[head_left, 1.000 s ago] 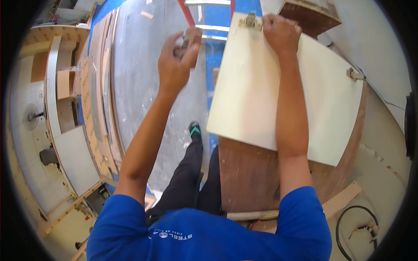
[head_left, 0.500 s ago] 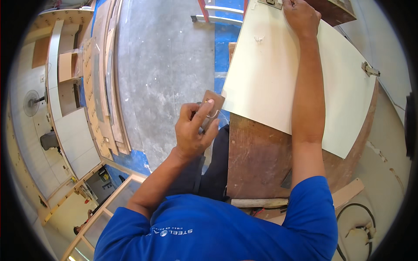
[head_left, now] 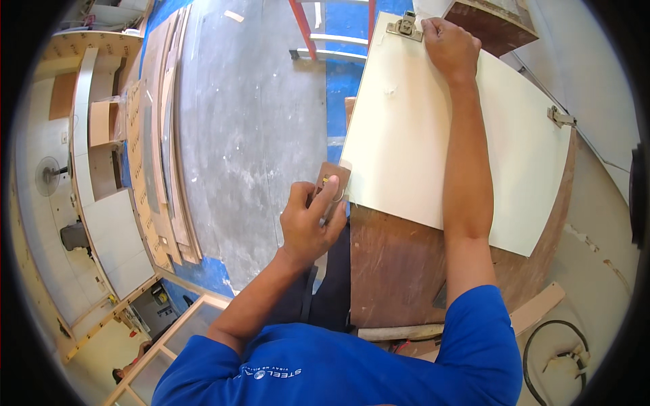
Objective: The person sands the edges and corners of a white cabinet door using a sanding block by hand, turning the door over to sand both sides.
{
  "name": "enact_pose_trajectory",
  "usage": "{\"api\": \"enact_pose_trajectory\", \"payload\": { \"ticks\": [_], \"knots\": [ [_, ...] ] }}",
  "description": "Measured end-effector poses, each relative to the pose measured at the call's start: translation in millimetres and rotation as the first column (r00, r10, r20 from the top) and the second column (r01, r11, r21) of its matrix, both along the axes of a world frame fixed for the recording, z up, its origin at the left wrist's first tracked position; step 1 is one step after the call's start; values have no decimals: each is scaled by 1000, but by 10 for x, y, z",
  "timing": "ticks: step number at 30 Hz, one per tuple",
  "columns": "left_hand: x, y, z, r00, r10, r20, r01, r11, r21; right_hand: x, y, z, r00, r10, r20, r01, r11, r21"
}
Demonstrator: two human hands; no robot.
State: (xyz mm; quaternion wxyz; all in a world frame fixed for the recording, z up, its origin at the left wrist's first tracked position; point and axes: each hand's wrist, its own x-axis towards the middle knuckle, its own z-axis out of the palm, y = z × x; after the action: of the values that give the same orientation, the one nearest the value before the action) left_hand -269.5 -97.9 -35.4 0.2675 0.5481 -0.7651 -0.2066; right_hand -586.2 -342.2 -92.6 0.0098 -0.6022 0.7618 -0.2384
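Observation:
A white cabinet door panel [head_left: 413, 149] lies on a brown wooden bench, with a metal hinge [head_left: 406, 27] at its far edge and a second hinge [head_left: 560, 117] at its right edge. My right hand [head_left: 452, 49] is closed on the panel's far edge beside the first hinge, the forearm stretched across the white face. In my left hand [head_left: 311, 220] is a small brown hand plane [head_left: 333, 177], held against the panel's left edge near its near corner. A thin pale curl shows by the tool. The index finger rests on its top; its underside is hidden.
The brown bench [head_left: 399, 271] extends toward me from under the panel. A red ladder [head_left: 303, 30] stands beyond, on blue floor covering. Long boards [head_left: 177, 135] line the left side of the grey floor. A black hose [head_left: 531, 358] hangs at the right wall.
My view has shifted slightly, so the panel and bench sit lower and further left in the picture. Both hands keep their grips; the hand plane stays by the panel's left edge.

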Motion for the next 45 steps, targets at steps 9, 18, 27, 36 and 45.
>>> {"api": "enact_pose_trajectory", "payload": {
  "ticks": [9, 18, 27, 36, 45],
  "knots": [
    [-371, -813, -78, 1000, -15, 4, 16, 990, -139, 17, 10, 41, 1000, -4, 26, 4, 1000, -19],
    [-893, -1890, -184, 999, 33, 25, -28, 979, -202, 55, 39, 98, 995, -18, 101, 15, 1000, 26],
    [-1132, -2440, -276, 999, 37, 12, -33, 977, -209, 26, 42, 99, 992, -9, 123, 5, 1000, 29],
    [-1413, -3617, -300, 999, 5, -39, -10, 991, -132, 62, 25, 120, 993, -9, 117, 8, 1000, 3],
    [-185, -3761, -900, 656, 314, -687, 134, 847, 515, -11, 5, -31, 998, -55, 28, 56, 997, -57]
  ]
}}
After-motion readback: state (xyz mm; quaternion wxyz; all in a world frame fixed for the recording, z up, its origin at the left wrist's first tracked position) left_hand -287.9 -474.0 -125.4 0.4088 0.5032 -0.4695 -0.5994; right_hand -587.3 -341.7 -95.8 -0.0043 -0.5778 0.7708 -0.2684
